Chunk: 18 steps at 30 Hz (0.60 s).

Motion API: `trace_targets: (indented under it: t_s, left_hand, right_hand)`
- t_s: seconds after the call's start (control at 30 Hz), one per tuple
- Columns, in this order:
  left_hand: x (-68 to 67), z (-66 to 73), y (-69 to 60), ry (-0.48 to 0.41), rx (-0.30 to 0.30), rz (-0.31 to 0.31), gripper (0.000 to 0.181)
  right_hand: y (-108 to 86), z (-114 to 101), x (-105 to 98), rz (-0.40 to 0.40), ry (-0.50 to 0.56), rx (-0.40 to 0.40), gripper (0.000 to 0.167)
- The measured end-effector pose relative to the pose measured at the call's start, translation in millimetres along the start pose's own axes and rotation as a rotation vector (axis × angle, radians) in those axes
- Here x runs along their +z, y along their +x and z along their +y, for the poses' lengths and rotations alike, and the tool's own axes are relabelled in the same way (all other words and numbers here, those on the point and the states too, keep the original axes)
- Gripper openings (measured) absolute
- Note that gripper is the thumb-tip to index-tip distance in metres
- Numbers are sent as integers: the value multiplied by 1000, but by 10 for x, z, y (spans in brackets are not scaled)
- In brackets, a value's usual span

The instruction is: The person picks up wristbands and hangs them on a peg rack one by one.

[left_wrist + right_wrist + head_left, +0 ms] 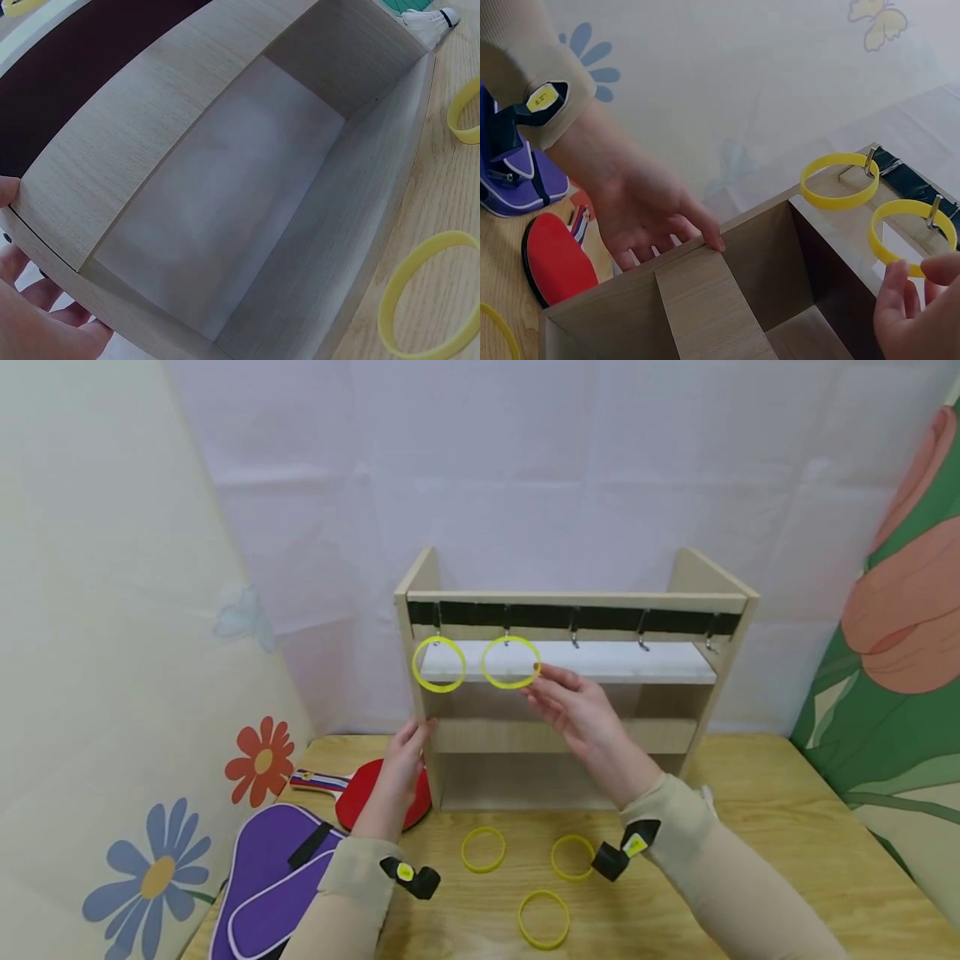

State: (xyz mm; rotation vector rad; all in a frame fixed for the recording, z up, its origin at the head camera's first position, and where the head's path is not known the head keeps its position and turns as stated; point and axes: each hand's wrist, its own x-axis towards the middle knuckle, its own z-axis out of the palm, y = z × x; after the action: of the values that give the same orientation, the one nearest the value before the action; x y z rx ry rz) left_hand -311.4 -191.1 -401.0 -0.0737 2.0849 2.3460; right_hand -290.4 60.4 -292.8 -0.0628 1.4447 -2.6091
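My right hand (588, 718) pinches a yellow ring (488, 678) by its right edge, between thumb and fingers. That ring's top is at the second hook (934, 212) from the left. Another yellow ring (415, 670) hangs from the leftmost hook (871, 161). The hooks stick out from a dark strip (611, 617) across the front of a wooden shelf unit (562, 736). At the shelf's left side panel, my left hand (401, 768) grips the edge, thumb (7, 192) on the front and fingers (45, 294) on the outside.
Three yellow rings, among them a front one (521, 932), lie on the wooden table (780, 843). A red table tennis bat (559, 259) and a purple case (258, 852) lie left of the shelf. A shuttlecock (427, 27) lies by its right end.
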Motion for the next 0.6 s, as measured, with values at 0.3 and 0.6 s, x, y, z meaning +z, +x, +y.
trace_targets:
  t_s: [0.3,0.6]
  left_hand:
    - [1,-14,6,-9,10,-1,53]
    - [-2,-31,30,2,-8,12,53]
  right_hand:
    - [1,37,-8,6,-23,6,20]
    - [-20,58,-25,-12,-20,2,26]
